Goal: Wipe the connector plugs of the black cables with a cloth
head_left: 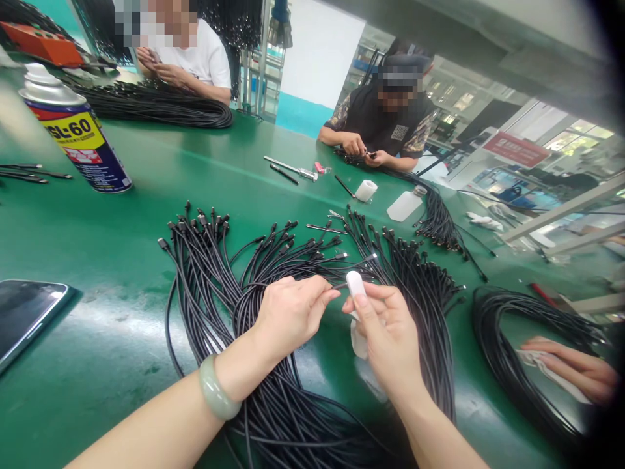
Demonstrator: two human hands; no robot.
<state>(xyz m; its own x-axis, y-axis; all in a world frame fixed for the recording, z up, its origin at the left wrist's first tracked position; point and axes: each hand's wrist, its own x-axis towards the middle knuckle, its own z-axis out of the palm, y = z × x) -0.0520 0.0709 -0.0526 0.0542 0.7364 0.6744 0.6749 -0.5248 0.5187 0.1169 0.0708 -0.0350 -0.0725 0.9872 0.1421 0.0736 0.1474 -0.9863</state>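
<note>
The left hand [290, 316] is closed in a narrow pinch, and a black cable end [336, 284] is held in its fingertips. A pale green bangle [219, 389] is worn on that wrist. The right hand [385, 339] is also narrowly closed, with a small white piece [355, 284] gripped between thumb and fingers and a white cloth [359, 339] hanging below it (whether piece and cloth are one item cannot be told). The cable end is held just beside the white piece, above a large bundle of black cables [278, 404].

The bundle is spread on a green workbench [112, 247], under and around both hands, with its plugs fanned out toward the far side. A spray can [75, 140] marked "SL-60" is stood upright at the far left, and a phone [24, 319] is laid near the near left edge. A coil of black cable [508, 345] is placed to the right, with another person's hand [571, 371] resting on it over a white cloth. Across the bench, a cable is handled by a co-worker's hands [364, 151], near a white tape roll [366, 190] and a white plastic bottle [404, 205]. A further coil [156, 107] is laid before a second co-worker [188, 65].
</note>
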